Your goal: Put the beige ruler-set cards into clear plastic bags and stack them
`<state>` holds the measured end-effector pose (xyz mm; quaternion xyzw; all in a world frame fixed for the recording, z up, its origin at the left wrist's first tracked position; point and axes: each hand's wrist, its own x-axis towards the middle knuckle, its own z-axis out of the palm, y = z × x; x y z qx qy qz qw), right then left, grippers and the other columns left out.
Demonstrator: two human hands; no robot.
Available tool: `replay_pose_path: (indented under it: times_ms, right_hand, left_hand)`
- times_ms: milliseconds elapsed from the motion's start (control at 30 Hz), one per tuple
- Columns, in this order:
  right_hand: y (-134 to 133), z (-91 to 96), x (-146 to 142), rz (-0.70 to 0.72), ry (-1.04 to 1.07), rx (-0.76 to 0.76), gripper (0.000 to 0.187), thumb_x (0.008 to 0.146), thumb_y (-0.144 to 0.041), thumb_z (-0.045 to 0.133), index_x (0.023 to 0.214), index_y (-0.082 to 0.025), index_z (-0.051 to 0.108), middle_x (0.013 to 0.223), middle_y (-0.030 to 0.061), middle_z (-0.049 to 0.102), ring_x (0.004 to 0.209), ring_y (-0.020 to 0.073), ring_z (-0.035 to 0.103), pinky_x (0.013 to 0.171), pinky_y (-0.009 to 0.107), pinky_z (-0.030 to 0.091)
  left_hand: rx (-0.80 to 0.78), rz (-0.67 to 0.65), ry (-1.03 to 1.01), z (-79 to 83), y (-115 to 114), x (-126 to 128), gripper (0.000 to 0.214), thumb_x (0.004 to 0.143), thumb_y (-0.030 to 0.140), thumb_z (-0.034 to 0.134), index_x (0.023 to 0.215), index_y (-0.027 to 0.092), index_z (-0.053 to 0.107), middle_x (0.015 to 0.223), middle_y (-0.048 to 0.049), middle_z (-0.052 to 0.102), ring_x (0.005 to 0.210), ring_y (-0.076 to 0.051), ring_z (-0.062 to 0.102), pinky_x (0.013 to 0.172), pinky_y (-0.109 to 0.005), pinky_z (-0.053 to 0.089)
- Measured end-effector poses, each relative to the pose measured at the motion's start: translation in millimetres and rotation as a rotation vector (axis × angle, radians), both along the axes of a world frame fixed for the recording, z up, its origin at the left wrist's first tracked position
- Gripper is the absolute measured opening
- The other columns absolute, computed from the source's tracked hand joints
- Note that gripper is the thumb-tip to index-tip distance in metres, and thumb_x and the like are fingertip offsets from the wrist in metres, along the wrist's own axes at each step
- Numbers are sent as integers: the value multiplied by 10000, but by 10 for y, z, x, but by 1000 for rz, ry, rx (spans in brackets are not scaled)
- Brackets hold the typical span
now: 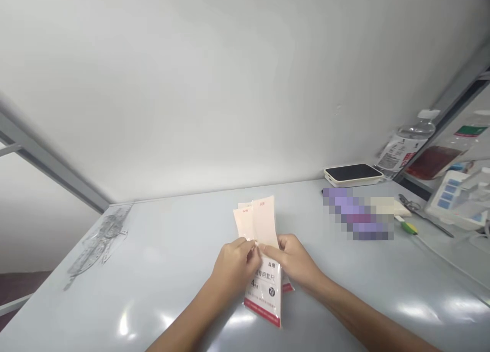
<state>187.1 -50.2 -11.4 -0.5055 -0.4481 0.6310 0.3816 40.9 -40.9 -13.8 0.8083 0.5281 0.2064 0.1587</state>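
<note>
Several pale pink and white ruler-set packets are fanned out in my hands above the table, with printed Chinese text and a red band along the bottom. My right hand grips them from the right side, its thumb across the front. My left hand is closed at the front packet's middle, fingertips pinched close to the right thumb. What lies between those fingertips is too small to make out. Far to the left, clear plastic rulers lie in a loose pile on the glossy grey table.
At the back right lie a phone and a blurred purple item. Beyond them are scissors, a water bottle, a white box and a white cable. A wall rises behind the table.
</note>
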Motion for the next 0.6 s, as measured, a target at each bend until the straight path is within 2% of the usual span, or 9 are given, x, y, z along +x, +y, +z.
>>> replay_pose_path:
  times_ms: [100, 200, 300, 367, 500, 600]
  right_hand:
    - [4, -14, -6, 1, -2, 26, 269, 724, -336, 585, 564, -127, 529, 519, 6, 526, 486, 111, 484, 434, 214, 334]
    - [9, -24, -9, -8, 1, 37, 267, 730, -351, 585, 596, -122, 558, 562, 26, 569, 520, 129, 520, 459, 224, 364]
    - [23, -11, 0, -4, 11, 30, 291, 748, -402, 565, 687, -120, 600, 646, 58, 628, 587, 167, 576, 509, 251, 415]
    - [40, 7, 17, -8, 7, 45, 316, 746, -432, 566, 716, -121, 611, 676, 69, 647, 610, 180, 593, 533, 262, 431]
    - [79, 46, 71, -18, 34, 78, 356, 736, -474, 573, 732, -123, 625, 693, 75, 665, 630, 191, 615, 568, 275, 450]
    - [97, 78, 110, -25, 117, 51, 373, 730, -488, 578, 778, -122, 635, 735, 89, 677, 665, 212, 635, 597, 298, 472]
  left_hand:
    - [-6, 85, -26, -39, -7, 26, 215, 750, 163, 400, 550, 165, 479, 551, 8, 475, 476, -77, 370, 483, -206, 286]
    - [-30, 100, -42, -33, 7, 19, 211, 759, 191, 413, 576, 170, 515, 563, 7, 498, 495, -85, 408, 499, -208, 307]
    - [-25, 103, -73, 20, 27, -13, 203, 802, 284, 414, 709, 184, 564, 638, 1, 543, 533, -96, 450, 518, -213, 332]
    - [-27, 123, -103, 58, 40, -44, 220, 828, 334, 387, 782, 192, 548, 682, -1, 564, 542, -99, 465, 520, -217, 341]
    - [-65, 170, -182, 102, 81, -120, 227, 863, 339, 318, 781, 206, 482, 649, 21, 556, 530, -102, 479, 524, -223, 355]
    - [-91, 228, -252, 113, 114, -160, 172, 846, 340, 351, 901, 220, 462, 702, 25, 572, 511, -100, 494, 502, -228, 363]
